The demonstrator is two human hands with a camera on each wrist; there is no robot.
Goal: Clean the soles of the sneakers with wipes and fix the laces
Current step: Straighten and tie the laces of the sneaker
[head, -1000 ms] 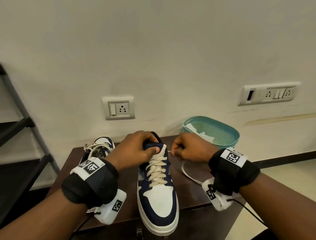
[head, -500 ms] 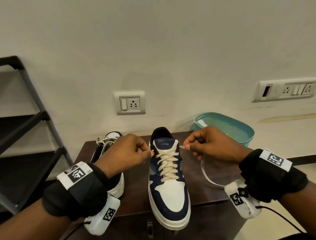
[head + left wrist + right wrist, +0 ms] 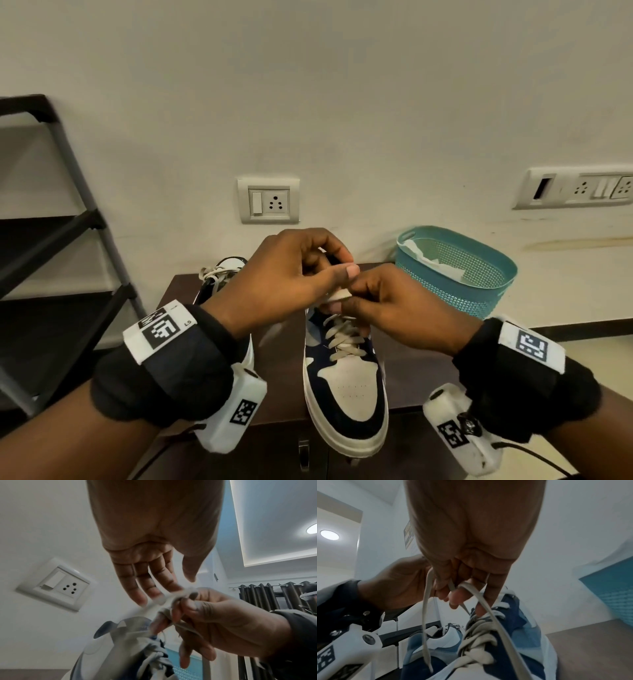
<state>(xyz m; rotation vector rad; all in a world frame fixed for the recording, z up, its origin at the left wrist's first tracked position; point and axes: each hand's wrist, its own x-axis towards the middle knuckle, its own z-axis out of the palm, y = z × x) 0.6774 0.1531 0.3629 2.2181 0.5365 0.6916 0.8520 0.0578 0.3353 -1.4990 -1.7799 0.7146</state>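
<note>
Dark wood surface [image 3: 284, 346] against a plain wall, teal basket [image 3: 455, 270] at the right of the frame with what looked like used wipes in it. Near sneaker [image 3: 346, 387] sat in the lower middle, toe toward the camera, and the second sneaker [image 3: 222, 274] was behind the left hand [image 3: 291, 274], mostly hidden.

Both hands met just above the tongue of the near sneaker. The right hand [image 3: 394, 305] had its fingers curled, pinching the cream lace [image 3: 337, 295], with strands running down to the eyelets in the right wrist view. The left hand's thumb [image 3: 342, 274] pressed against the same bit of lace from above; from its wrist view the other fingers [image 3: 137, 588] looked fairly straight, touching the lace, so how firmly it held I couldn't tell.

My read: this was the start of the knot. To do it well I'd say keep both ends about equally taut so the crossings stay flat, cross right over the tongue's middle, and pull snug without lifting the sneaker. Flat laces twist easily, so smooth them first.
</note>
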